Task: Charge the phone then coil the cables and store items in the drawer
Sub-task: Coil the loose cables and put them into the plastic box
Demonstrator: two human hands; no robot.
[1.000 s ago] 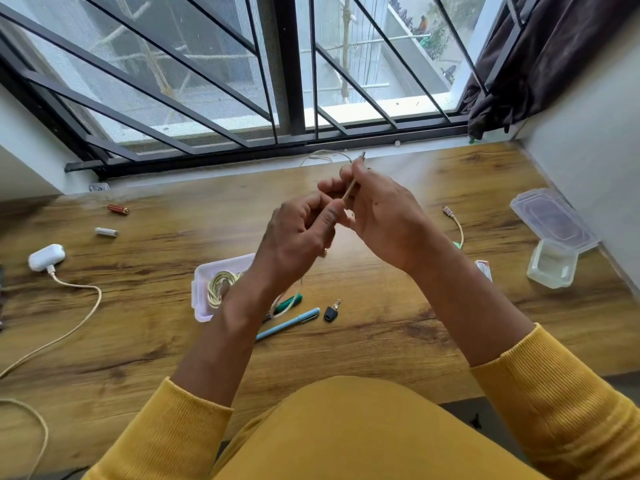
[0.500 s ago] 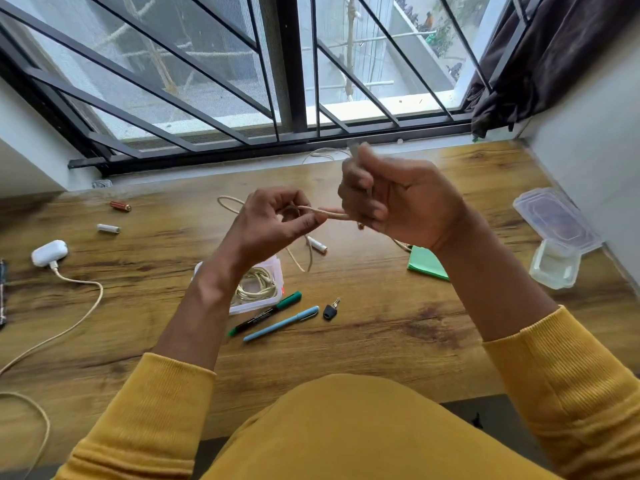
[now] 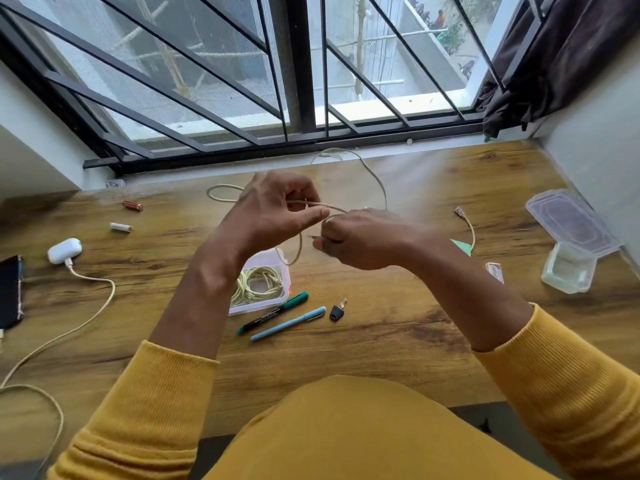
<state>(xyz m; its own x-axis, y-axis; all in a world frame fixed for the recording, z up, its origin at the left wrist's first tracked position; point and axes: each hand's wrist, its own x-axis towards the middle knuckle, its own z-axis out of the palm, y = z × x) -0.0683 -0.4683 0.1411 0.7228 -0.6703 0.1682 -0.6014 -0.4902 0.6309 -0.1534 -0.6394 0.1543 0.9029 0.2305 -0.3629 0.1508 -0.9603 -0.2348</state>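
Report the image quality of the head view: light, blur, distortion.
Head view: daylight from the barred window, soft shadows on the wooden desk; motion blur on the right hand, the beige cable and the far desk; the blue pen is sharp; wide-angle bending at the edges.

Both hands (image 3: 277, 216) (image 3: 360, 239) raised, fingers curled

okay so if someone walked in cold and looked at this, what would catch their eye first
Two hands raised over the middle of the wooden desk: the left hand and right hand both grip a beige cable that loops back toward the window. Just below the left wrist, a clear box holds an already coiled cable.
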